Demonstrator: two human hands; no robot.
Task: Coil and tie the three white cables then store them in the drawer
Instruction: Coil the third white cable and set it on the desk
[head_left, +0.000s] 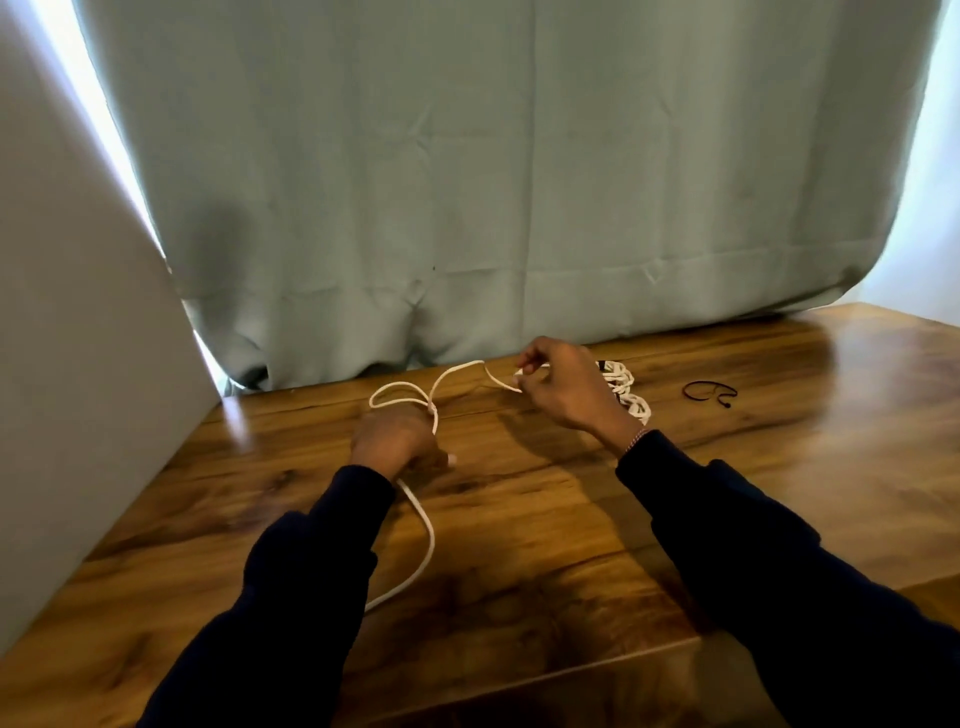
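grey-green curtain (467, 182) hangs behind the wooden table (727, 493). left hand (392, 441) grips a white cable (423, 540) with one loop formed; right hand (563, 387) pinches its far end, so coiling looks barely begun. a coiled white bundle (626, 389) sits just behind the right hand, apparently done. black tie (709, 392) lies unused; no drawer shows.

You are working over a glossy wooden surface (519, 545) filling the lower frame. A bundle of white cable (626, 387) is lying right of centre, a thin black tie (709, 392) is resting farther right, and a loose white cable (423, 540) is trailing lower left.
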